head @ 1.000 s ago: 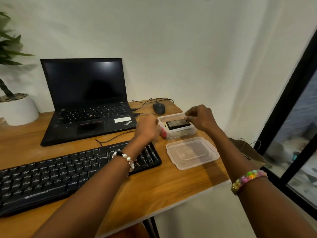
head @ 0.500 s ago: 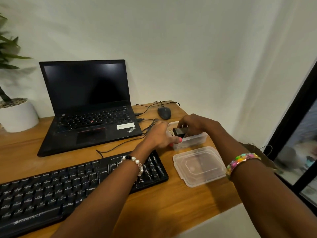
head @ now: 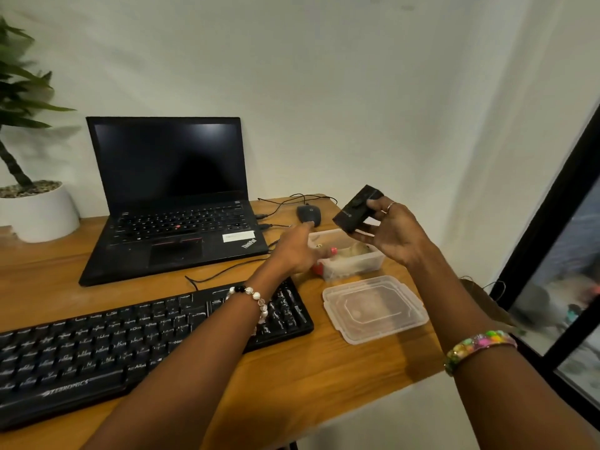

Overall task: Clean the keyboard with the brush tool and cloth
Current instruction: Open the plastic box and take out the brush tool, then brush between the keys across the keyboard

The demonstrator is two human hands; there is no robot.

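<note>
Head view: right hand (head: 394,233) grips black tool (head: 355,209); left hand (head: 293,251) blurred, fingers extended.

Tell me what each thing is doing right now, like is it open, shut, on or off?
laptop: lid open, screen dark
plastic box: open, things inside
lid: off, flat on the desk beside the box
black tool: held up above the box
right hand: grips the black tool
left hand: fingers straight, resting at the box
keyboard: flat on the desk, untouched
</note>
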